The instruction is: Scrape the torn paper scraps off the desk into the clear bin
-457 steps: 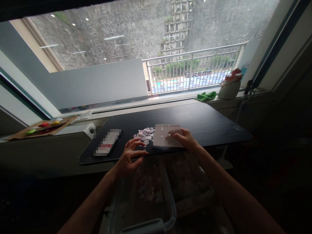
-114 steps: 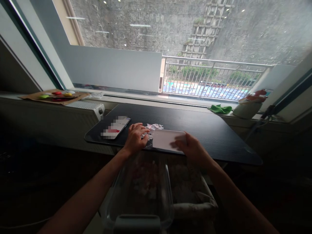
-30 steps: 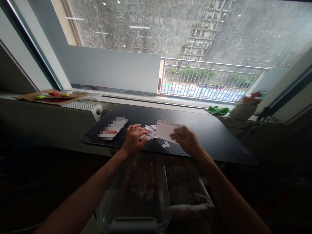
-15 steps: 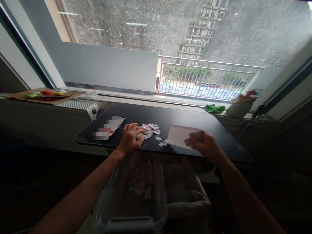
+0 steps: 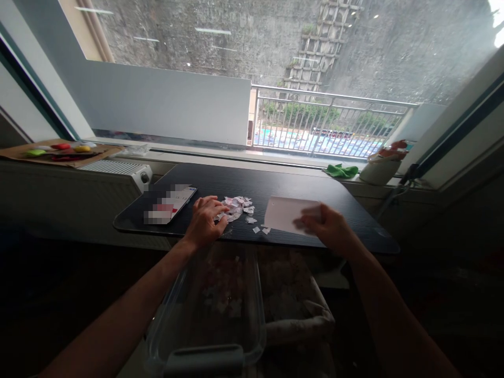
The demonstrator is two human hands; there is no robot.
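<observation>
A small heap of torn paper scraps point(image 5: 238, 205) lies on the dark tabletop point(image 5: 252, 178). My left hand point(image 5: 205, 218) rests against the heap's left side, fingers spread and curved, holding nothing I can see. To the right, my right hand point(image 5: 325, 226) grips a plain pale card point(image 5: 285, 212) by its right end, the fingers slightly blurred. The card is tilted low over the table, its left edge close to a few loose scraps point(image 5: 262, 230). Whether its lower edge touches the surface, I cannot tell.
A phone point(image 5: 171, 205), partly pixelated, lies left on the table. Below the front edge stands a clear plastic bin point(image 5: 260, 315) with paper bits in it. A green cloth point(image 5: 342, 171) and a pot point(image 5: 380, 169) sit on the sill; a radiator point(image 5: 136, 176) is at left.
The whole view has shifted slightly, so everything sits a little further left and higher. Both hands keep nearly the same places, the right still holding the card.
</observation>
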